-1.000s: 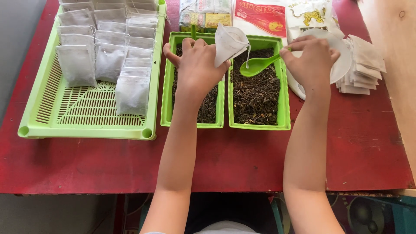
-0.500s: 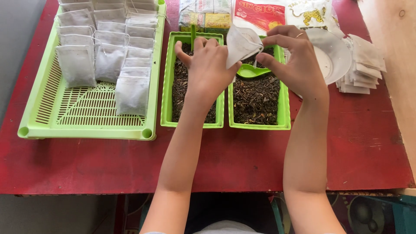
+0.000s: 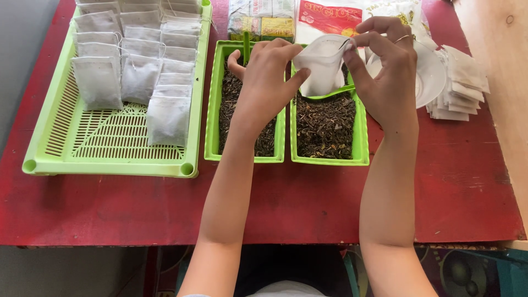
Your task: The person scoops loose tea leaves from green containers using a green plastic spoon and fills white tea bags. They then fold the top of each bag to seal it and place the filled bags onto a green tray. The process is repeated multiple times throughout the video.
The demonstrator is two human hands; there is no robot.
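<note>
1. A small white paper filter bag (image 3: 322,69) is held upright above the far end of the right-hand green tray; its long axis runs up and down, its open mouth faces up and its closed bottom points down at the loose tea.
2. The left hand (image 3: 264,82) pinches the bag's left edge between thumb and fingers. The right hand (image 3: 388,74) pinches the right side of the rim with thumb and forefinger, its other fingers curled; together they spread the mouth.
3. Just behind the bag's lower edge, a green plastic spoon (image 3: 330,93) lies in the right green rectangular plastic tray (image 3: 360,132) of dark loose tea. A left green tray of the same kind (image 3: 212,121) touches it side by side.
4. Well to the left, a wide light-green slotted plastic tray (image 3: 110,146) holds rows of filled white tea bags (image 3: 132,60), overlapping.
5. At the right, a round white plate (image 3: 434,77) lies beside a stack of flat empty white bags (image 3: 465,82).
6. All rest on a worn red table (image 3: 275,203).
7. Along the far edge lie packages: a yellow-and-green one (image 3: 261,22), a red one (image 3: 330,19), a white one (image 3: 393,11).
</note>
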